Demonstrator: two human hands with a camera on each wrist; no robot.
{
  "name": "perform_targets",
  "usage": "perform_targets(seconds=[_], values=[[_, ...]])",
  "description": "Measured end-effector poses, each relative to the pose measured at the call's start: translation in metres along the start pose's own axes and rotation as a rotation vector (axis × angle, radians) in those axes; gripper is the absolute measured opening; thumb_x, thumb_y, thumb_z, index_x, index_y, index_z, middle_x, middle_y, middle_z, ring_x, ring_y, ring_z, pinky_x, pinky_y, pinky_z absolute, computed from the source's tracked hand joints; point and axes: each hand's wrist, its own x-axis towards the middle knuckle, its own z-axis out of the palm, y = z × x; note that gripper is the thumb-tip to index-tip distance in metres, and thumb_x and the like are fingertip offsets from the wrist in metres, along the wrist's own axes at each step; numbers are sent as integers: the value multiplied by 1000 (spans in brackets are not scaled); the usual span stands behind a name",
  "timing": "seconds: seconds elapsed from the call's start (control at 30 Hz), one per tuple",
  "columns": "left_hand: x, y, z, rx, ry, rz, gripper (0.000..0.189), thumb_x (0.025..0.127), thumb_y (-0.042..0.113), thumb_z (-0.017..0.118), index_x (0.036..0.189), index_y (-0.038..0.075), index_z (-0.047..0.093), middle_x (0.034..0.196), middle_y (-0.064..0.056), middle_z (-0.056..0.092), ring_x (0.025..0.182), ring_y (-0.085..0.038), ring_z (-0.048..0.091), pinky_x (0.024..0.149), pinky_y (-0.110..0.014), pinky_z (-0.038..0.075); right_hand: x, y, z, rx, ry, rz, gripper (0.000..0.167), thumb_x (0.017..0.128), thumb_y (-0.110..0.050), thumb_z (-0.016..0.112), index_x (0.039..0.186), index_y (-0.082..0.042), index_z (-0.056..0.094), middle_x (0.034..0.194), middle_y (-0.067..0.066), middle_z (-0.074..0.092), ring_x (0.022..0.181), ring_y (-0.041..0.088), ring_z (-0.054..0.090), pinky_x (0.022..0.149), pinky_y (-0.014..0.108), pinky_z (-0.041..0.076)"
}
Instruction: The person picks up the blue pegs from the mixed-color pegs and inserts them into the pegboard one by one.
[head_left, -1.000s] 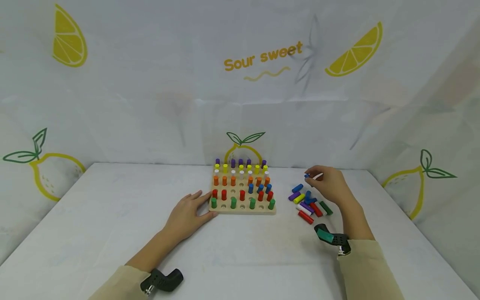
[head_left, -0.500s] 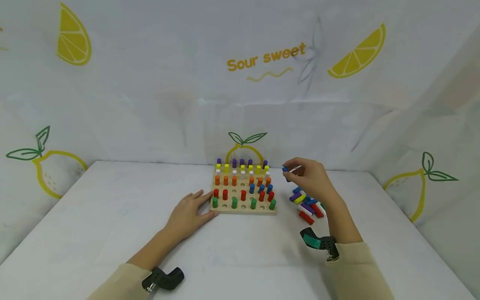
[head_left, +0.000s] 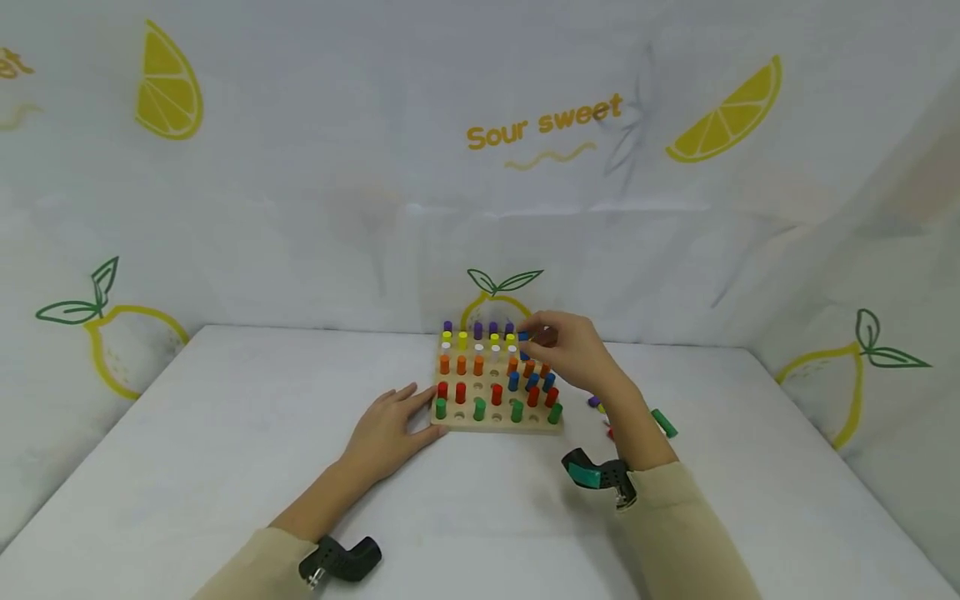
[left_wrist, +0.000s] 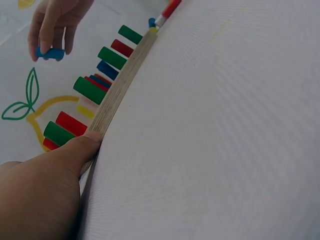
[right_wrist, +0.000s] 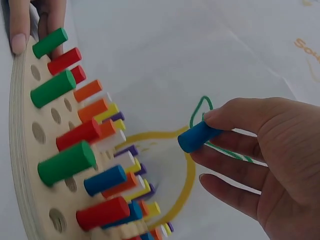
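Note:
A wooden pegboard stands on the white table, with rows of green, red, blue, orange, white, yellow and purple pegs upright in its holes. My left hand rests at its near left corner, fingers extended. The left thumb lies against the board's front edge. Over the far right part of the board, my right hand pinches a blue peg between thumb and fingers. The peg is tilted and clear of the holes in the right wrist view. Behind the right hand, part of the back rows is hidden.
Loose pegs lie on the table right of the board, mostly hidden behind the right forearm; a green peg shows beyond it. Several holes in the board hold no peg. A white cloth with printed lemons hangs behind the table.
My right hand has carried the blue peg leftward from the loose pegs to over the board. The left hand has stayed at the board's corner. The head view has shifted slightly.

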Motion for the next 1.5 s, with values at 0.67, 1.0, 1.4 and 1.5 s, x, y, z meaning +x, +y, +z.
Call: perform_targets(seconds=[0.67, 1.0, 1.4, 1.5], values=[[3, 1, 1, 25, -1, 7, 68, 88, 52, 74, 143, 15, 59, 146, -18, 58, 139, -36, 53, 119, -54, 38, 9, 1, 31, 59, -75, -16, 23, 94, -13, 70, 116, -6, 72, 111, 10, 75, 97, 24, 75, 84, 39, 63], [1, 1, 0, 22, -1, 2, 68, 88, 50, 75, 143, 13, 59, 146, -19, 58, 139, -36, 53, 120, -54, 37, 11, 14, 44, -21, -134, 22, 20, 94, -14, 71, 113, -10, 74, 105, 5, 76, 92, 16, 71, 85, 35, 63], [0, 3, -2, 19, 2, 3, 67, 88, 49, 75, 142, 13, 60, 145, -20, 58, 138, -37, 54, 118, -55, 39, 12, 21, 54, -72, -189, 43, 16, 95, -15, 71, 111, -13, 75, 104, 2, 75, 92, 14, 69, 86, 33, 61], [0, 3, -2, 18, -3, 0, 68, 88, 50, 74, 143, 14, 59, 146, -20, 57, 138, -38, 53, 118, -55, 40, 11, 19, 55, -69, -191, 53, 17, 96, -15, 70, 112, -12, 75, 106, 2, 75, 94, 14, 69, 87, 34, 61]])
